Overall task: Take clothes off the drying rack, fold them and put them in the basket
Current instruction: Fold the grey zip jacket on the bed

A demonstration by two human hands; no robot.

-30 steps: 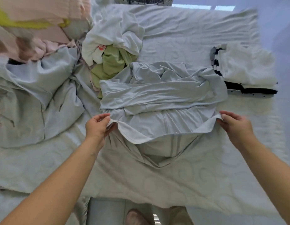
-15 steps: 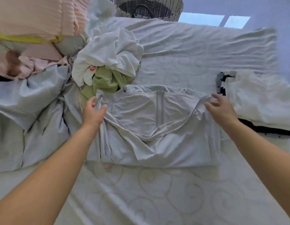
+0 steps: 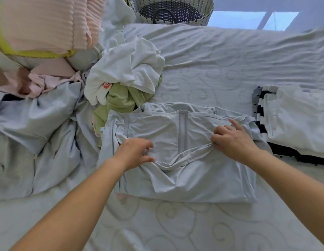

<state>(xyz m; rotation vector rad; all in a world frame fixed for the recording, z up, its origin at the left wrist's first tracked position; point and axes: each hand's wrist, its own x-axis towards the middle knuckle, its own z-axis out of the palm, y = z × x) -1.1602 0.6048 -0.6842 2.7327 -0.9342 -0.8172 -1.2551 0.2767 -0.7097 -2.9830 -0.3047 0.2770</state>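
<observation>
A pale grey zip-up garment (image 3: 190,178) lies folded into a rough rectangle on the bed (image 3: 230,66) in front of me. My left hand (image 3: 134,153) hovers over its left half, thumb and fingers pinching a curved fold of the cloth. My right hand (image 3: 231,140) bunches the fabric on the right side of the zip, index finger pointing away. The woven basket (image 3: 173,10) stands beyond the far edge of the bed, and it looks empty.
A heap of unfolded clothes sits to the left: a white shirt (image 3: 125,69), a green piece (image 3: 121,100), pale grey jackets (image 3: 39,127) and pink cloth (image 3: 49,24). A folded stack, white on top of black-and-white stripes (image 3: 295,120), lies at the right.
The lower edge of the garment, held by both hands, was carried up and over onto its upper part. Both hands have since come back toward the middle of the folded piece.
</observation>
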